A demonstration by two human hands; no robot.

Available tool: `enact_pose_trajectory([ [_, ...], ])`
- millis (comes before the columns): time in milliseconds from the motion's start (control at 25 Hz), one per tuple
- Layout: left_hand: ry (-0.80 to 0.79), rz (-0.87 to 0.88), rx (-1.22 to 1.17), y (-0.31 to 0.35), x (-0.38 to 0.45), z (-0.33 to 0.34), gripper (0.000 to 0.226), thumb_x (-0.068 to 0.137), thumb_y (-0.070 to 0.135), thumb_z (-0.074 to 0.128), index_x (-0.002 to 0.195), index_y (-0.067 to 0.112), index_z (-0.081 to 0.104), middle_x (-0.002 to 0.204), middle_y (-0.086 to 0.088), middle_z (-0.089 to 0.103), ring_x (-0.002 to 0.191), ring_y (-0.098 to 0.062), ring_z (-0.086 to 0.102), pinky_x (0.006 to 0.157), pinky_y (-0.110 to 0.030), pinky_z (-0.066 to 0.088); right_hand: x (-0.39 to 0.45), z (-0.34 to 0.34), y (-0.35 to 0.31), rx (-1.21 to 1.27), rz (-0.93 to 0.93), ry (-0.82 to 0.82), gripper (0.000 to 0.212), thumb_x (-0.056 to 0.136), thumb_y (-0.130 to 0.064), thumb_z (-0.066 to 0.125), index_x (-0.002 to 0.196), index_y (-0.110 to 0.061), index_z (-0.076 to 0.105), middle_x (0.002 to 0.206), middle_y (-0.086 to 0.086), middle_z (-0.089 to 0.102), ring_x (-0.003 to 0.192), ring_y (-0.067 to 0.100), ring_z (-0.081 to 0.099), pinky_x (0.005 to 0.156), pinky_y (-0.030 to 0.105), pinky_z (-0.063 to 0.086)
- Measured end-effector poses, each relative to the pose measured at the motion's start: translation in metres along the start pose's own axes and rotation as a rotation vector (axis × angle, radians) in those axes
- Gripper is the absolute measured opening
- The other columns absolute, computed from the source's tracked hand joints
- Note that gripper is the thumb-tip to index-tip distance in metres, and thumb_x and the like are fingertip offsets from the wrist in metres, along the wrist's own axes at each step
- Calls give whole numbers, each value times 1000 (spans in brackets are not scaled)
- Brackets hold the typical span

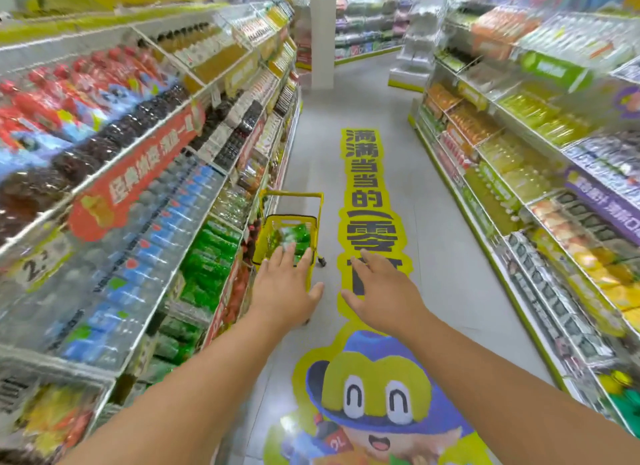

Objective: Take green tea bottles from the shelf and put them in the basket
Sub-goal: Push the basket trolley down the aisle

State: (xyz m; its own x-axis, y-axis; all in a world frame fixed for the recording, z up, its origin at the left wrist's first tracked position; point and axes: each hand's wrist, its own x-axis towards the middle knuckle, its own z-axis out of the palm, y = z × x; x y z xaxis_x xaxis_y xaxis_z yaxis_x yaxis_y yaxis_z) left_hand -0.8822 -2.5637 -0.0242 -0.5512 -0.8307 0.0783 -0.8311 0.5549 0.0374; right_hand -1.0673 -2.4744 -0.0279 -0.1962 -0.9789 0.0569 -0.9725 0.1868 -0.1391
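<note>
well, a long shelf [145,201] is running along the left side of the aisle, and it is carrying rows of drinks; the picture is blurring there. on its lower level the green tea bottles [207,260] are standing together, just beside the basket. a yellow floor sticker [372,201] with dark characters is lying along the middle of the grey floor. the yellow basket [313,236] is sitting on the floor near the shelf, its handle standing up, and green bottles [294,234] are lying inside it. the left hand [284,288] is reaching over the near edge of the basket with straight, slightly spread fingers, holding nothing. the right hand [381,291] is hovering over the sticker, its fingers also loose and spread, holding nothing.
</note>
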Motion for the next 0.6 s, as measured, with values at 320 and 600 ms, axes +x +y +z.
enact_pose_trajectory([
  [320,-49,-41,3,-17,197,40,77,97,65,32,162,29,10,170,-7,3,156,-29,8,124,-46,15,195,28,64,1,-32,-13,75,97,-62,44,159,-24,29,168,3,21,155,24,19,120,41,27],
  [600,-39,-166,6,-16,348,68,81,93,67,23,162,26,16,169,-11,12,154,-32,15,123,-50,20,361,37,121,-27,-177,-78,76,96,-60,33,159,-17,32,167,8,24,154,29,22,121,43,26],
])
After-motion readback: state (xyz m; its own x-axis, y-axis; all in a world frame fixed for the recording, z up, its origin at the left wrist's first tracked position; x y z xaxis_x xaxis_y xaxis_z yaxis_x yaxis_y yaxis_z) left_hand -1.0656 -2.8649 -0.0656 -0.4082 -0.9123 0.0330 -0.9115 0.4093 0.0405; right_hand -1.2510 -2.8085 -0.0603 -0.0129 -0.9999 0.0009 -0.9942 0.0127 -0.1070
